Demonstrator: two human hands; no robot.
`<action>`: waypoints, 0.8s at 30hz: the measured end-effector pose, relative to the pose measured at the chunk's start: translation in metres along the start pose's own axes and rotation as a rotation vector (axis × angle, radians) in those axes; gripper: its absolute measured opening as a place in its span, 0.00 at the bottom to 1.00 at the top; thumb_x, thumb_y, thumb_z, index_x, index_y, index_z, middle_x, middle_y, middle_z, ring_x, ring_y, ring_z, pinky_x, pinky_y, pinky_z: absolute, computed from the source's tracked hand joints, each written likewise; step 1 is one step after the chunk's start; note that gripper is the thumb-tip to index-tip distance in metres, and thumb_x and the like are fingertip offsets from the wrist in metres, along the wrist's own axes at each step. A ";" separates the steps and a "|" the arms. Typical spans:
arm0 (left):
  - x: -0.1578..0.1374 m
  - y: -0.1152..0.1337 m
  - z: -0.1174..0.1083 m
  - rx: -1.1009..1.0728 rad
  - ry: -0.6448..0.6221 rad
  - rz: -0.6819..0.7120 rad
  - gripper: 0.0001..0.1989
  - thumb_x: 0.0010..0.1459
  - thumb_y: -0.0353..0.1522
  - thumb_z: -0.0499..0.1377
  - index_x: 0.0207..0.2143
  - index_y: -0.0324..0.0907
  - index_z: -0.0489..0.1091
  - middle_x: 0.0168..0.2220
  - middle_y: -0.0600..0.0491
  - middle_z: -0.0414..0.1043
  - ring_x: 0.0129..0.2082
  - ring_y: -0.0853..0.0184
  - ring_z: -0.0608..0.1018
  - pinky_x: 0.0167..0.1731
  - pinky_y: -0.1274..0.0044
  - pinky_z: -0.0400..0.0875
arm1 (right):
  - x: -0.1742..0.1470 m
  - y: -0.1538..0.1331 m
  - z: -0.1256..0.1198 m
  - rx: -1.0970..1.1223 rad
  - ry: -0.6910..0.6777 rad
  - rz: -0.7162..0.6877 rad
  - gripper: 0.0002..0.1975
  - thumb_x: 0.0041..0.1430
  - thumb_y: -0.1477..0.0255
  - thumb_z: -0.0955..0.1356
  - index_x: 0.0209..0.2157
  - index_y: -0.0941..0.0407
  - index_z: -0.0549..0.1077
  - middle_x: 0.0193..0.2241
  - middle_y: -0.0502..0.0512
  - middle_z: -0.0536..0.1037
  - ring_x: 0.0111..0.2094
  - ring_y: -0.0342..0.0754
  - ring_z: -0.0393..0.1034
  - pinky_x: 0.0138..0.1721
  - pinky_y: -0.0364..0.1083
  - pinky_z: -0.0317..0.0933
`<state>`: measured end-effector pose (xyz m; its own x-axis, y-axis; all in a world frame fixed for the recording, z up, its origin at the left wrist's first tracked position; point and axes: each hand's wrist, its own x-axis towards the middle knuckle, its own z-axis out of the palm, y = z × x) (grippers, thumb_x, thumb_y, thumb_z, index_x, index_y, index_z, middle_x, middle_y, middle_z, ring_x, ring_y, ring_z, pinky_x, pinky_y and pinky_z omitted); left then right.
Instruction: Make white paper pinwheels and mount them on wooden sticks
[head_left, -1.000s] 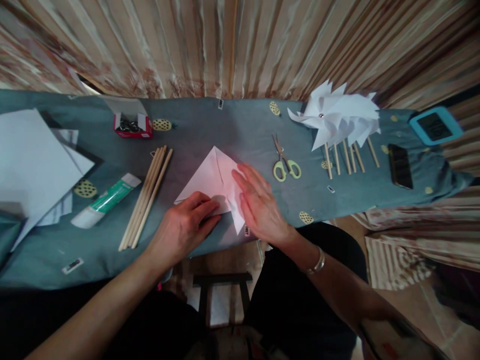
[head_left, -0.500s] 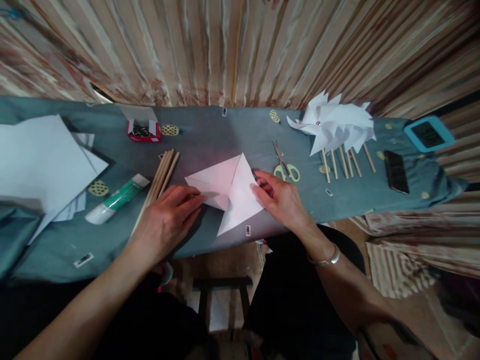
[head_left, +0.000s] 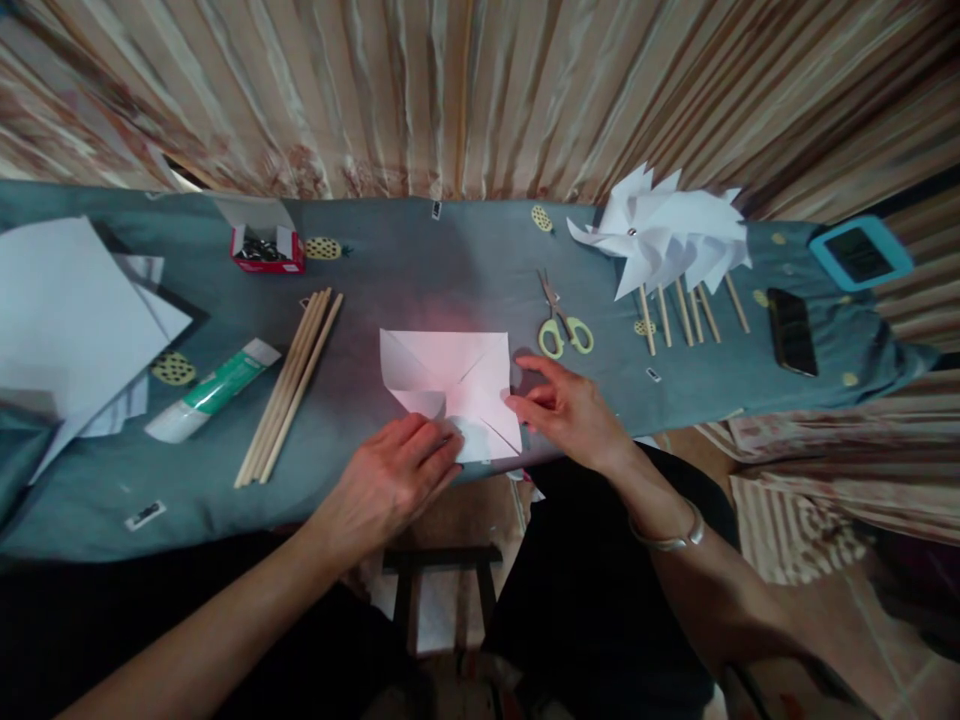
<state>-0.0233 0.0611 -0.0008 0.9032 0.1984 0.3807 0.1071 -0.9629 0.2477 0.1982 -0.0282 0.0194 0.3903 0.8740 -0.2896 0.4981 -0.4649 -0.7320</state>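
Note:
A square white paper (head_left: 480,365) with diagonal cuts lies near the table's front edge, its lower left part curling up. My left hand (head_left: 401,470) is closed at the paper's lower edge, fingertips pinching a flap; the exact grip is partly hidden behind the fingers. At the right edge is my right hand (head_left: 574,410), its thumb tip at the paper and its index finger held apart from the thumb. Green-handled scissors (head_left: 562,325) lie just beyond my right hand. Several wooden sticks (head_left: 289,390) rest to the left of the paper.
Farther left are a glue tube (head_left: 214,390), a stack of white paper (head_left: 67,310) and an open red box (head_left: 266,255) of small dark items. White paper pinwheels (head_left: 667,235) on sticks, a black phone (head_left: 793,332) and a blue-framed device (head_left: 861,254) lie at right.
The paper has turned so that its edges run square to the table. My left hand has moved right and nearer me, onto the lower edge. My right hand's index finger has spread from the thumb.

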 end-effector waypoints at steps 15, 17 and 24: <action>-0.013 -0.007 -0.007 -0.123 0.037 -0.082 0.07 0.63 0.27 0.54 0.40 0.38 0.71 0.36 0.48 0.77 0.34 0.66 0.79 0.36 0.73 0.78 | -0.006 -0.007 -0.006 -0.139 -0.186 -0.544 0.19 0.54 0.80 0.66 0.47 0.52 0.74 0.60 0.58 0.68 0.61 0.49 0.62 0.59 0.55 0.60; -0.013 -0.006 -0.007 -0.118 0.036 -0.074 0.07 0.63 0.27 0.54 0.40 0.37 0.72 0.36 0.48 0.77 0.34 0.65 0.79 0.36 0.72 0.79 | -0.006 -0.008 -0.009 -0.091 -0.238 -0.521 0.18 0.55 0.81 0.65 0.46 0.52 0.74 0.60 0.57 0.68 0.62 0.48 0.61 0.59 0.54 0.60; -0.009 -0.007 -0.014 -0.134 0.071 -0.019 0.07 0.62 0.29 0.57 0.37 0.36 0.73 0.34 0.47 0.77 0.34 0.63 0.78 0.37 0.70 0.78 | -0.003 -0.004 -0.005 -0.135 -0.229 -0.544 0.13 0.60 0.80 0.63 0.42 0.55 0.76 0.47 0.56 0.78 0.51 0.46 0.72 0.54 0.52 0.65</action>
<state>-0.0381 0.0683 0.0070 0.8695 0.2334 0.4353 0.0632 -0.9266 0.3707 0.1992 -0.0294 0.0263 -0.1175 0.9925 -0.0323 0.6790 0.0566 -0.7319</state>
